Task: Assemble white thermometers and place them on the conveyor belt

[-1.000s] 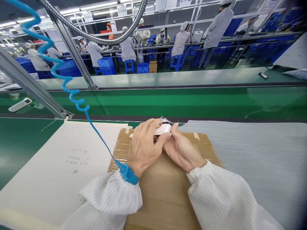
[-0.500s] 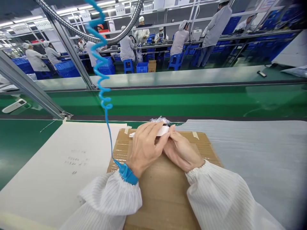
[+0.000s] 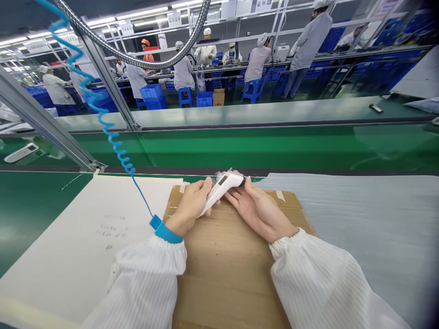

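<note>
A white handheld thermometer [image 3: 224, 185] with a small dark display lies slantwise between my hands, its black-tipped head toward the right. My left hand [image 3: 194, 198] is closed round its handle, thumb on top, and a blue wrist strap [image 3: 166, 229] sits on that wrist. At the black tip, my right hand [image 3: 259, 208] grips with the thumb, its other fingers under the head with the palm turned up. Crumpled clear plastic [image 3: 219, 173] shows just behind the thermometer. Below both hands is a sheet of brown cardboard [image 3: 229, 274].
A coiled blue cord [image 3: 113, 137] runs from the strap to the upper left. White paper [image 3: 68, 237] lies left, pale foam sheet [image 3: 370, 219] right. Beyond is a green conveyor belt [image 3: 240, 148]; a similar white device [image 3: 21, 153] lies far left. Co-workers [image 3: 183, 68] sit across the aisle.
My left hand has shifted left and down from over the thermometer to its handle. The thermometer's display and body now show. The blue cord has swung left.
</note>
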Demonstrator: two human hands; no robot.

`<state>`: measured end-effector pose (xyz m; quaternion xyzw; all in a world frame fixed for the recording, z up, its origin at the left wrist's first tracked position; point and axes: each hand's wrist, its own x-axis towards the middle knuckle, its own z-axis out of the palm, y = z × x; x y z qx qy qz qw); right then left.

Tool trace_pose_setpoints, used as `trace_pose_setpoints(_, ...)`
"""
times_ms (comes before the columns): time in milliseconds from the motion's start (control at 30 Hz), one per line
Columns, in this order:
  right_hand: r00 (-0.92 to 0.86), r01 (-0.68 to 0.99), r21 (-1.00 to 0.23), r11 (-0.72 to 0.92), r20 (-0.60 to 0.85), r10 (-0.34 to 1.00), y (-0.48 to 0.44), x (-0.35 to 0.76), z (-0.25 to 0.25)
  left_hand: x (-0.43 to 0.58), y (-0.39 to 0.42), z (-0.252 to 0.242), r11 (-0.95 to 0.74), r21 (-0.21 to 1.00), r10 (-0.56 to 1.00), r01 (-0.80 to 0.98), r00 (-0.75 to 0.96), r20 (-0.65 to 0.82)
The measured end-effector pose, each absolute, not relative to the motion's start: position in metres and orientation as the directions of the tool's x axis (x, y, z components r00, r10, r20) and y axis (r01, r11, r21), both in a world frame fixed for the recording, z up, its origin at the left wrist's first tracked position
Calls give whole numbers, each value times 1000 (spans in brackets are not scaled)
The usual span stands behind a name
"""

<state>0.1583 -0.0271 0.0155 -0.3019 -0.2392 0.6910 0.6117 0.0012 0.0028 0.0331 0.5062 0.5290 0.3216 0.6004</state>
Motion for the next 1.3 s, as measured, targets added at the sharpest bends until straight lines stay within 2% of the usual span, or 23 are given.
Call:
trace_pose_setpoints(100,5,-679,-715,-164,-229,974,-26,161,14,-10,11,41,386,923,898,13,222,-379)
trace_pose_setpoints(167,38,-685,-708,-172,-271,962,-24,163,12,-21,27,44,310,950,947,-36,101,-305)
trace_pose_setpoints(200,41,-691,-702,-171,-275,961,-24,164,11,-27,39,44,230,973,973,-2,16,-230)
trace_pose_setpoints(267,30,-706,-690,-160,-255,967,-23,166,9,-39,68,44,111,978,985,176,-149,-86)
trace_pose_setpoints(333,23,-719,-680,-145,-232,972,-22,166,9,-52,97,43,73,916,968,394,-248,29)
trace_pose_setpoints(367,22,-725,-674,-140,-226,974,-23,165,10,-58,109,42,67,897,964,436,-260,54)
trace_pose_setpoints(500,28,-756,-639,-142,-248,968,-24,163,17,-72,127,42,22,849,953,529,-268,142)
trace_pose_setpoints(633,21,-797,-589,-129,-241,970,-24,165,20,-64,106,47,16,834,947,552,-276,164)
trace_pose_setpoints(733,4,-810,-574,-124,-216,976,-23,170,19,-46,81,46,67,877,948,476,-303,93)
trace_pose_setpoints(833,27,-801,-589,-109,-216,976,-23,175,18,-26,54,34,129,947,946,295,-322,-28)
trace_pose_setpoints(900,55,-797,-598,-87,-215,975,-23,176,18,-15,39,22,130,943,954,308,-298,-34)
trace_pose_setpoints(1067,94,-790,-612,-45,-194,977,-24,177,17,-8,22,2,-39,779,976,626,-145,165)
trace_pose_setpoints(1167,122,-804,-593,-41,-232,965,-23,179,18,-9,21,0,-76,730,956,679,-158,246)
trace_pose_setpoints(1300,114,-828,-560,-24,-211,971,-23,181,20,-6,18,1,-188,662,909,726,-127,397)
